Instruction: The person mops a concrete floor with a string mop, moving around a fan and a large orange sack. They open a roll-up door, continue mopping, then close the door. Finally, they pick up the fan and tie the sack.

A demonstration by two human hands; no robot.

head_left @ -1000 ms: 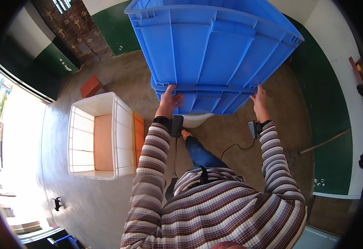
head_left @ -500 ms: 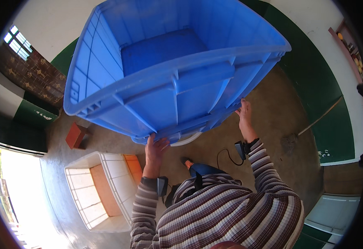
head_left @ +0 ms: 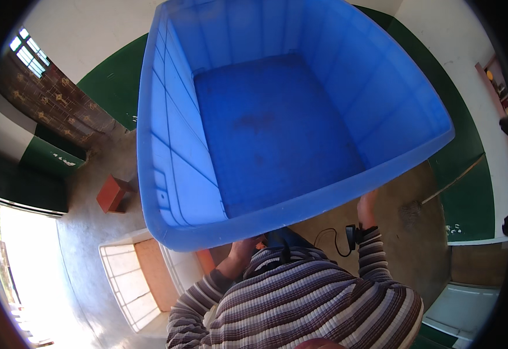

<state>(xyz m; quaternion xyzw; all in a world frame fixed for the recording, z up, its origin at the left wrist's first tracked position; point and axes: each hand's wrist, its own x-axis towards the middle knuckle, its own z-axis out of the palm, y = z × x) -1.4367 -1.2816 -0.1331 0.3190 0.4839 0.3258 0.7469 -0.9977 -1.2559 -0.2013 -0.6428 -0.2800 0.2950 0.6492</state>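
Note:
A large blue plastic tub (head_left: 283,209) is held up before my body, its open top tilted toward me. Its inner walls and dark-stained bottom show. My left hand (head_left: 243,251) is under the near side, below the rim, with its fingers mostly hidden by the tub. My right hand (head_left: 368,208) supports the tub under its near right side, and its fingertips are hidden behind the rim. Both hands bear the tub, and dark bands with small black devices sit on the wrists.
A white plastic tub (head_left: 127,282) with an orange-brown panel inside stands on the floor to my left. Beyond it is a small red-brown box (head_left: 112,193). A broom (head_left: 448,183) leans against the green-and-white wall at right. Bright light enters at far left.
The blue tub has come nearer, lower and to the right, and tipped toward me, so more of its bottom shows. Its rim now covers much of my hands.

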